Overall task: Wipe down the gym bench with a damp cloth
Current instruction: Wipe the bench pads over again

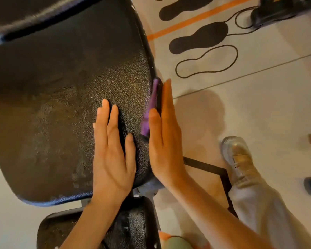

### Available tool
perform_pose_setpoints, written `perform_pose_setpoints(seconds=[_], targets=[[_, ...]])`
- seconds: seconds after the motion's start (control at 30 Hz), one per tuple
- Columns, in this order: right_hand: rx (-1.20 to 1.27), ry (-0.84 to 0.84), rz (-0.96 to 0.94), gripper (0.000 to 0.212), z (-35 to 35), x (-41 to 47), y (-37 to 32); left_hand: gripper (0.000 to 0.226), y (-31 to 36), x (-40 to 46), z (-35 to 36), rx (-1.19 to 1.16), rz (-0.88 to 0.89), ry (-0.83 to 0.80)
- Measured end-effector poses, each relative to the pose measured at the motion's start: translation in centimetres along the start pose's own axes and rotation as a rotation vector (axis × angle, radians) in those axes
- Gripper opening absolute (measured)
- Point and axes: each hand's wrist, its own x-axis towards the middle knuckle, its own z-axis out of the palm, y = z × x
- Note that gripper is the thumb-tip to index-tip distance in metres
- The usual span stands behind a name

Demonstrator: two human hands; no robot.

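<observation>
The gym bench's black textured seat pad (61,105) fills the left and middle of the head view. My left hand (113,151) lies flat on the pad's top near its right edge, fingers straight. My right hand (164,139) presses flat against the pad's right side with straight fingers. A purple cloth (151,108) is squeezed between that palm and the pad's side; only a strip of it shows.
A second black pad (133,227) sits below the seat, with the bench's black frame bar (210,169) on the pale floor. My leg and silver-gold shoe (239,159) stand to the right. Black footprint marks (199,36) and an orange line (196,18) are on the floor beyond.
</observation>
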Motion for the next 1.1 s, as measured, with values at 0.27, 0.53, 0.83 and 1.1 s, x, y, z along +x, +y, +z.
perform_pose_setpoints(seconds=[0.27,0.53,0.83,1.1], targets=[[-0.110,-0.083,-0.023,0.055,-0.3,-0.1,0.1,0.055,0.1,-0.1,0.0,0.002,-0.016,-0.003],[-0.389,-0.096,-0.255,0.049,-0.9,-7.0,2.1,0.055,0.1,0.1,0.0,-0.002,-0.031,-0.008],[0.095,-0.062,-0.001,0.044,-1.3,2.7,-0.7,0.058,0.2,0.0,-0.5,-0.033,-0.042,-0.057],[0.191,-0.078,0.162,0.031,-0.9,10.4,-1.6,0.052,0.6,6.0,-1.3,-0.109,-0.014,0.042]])
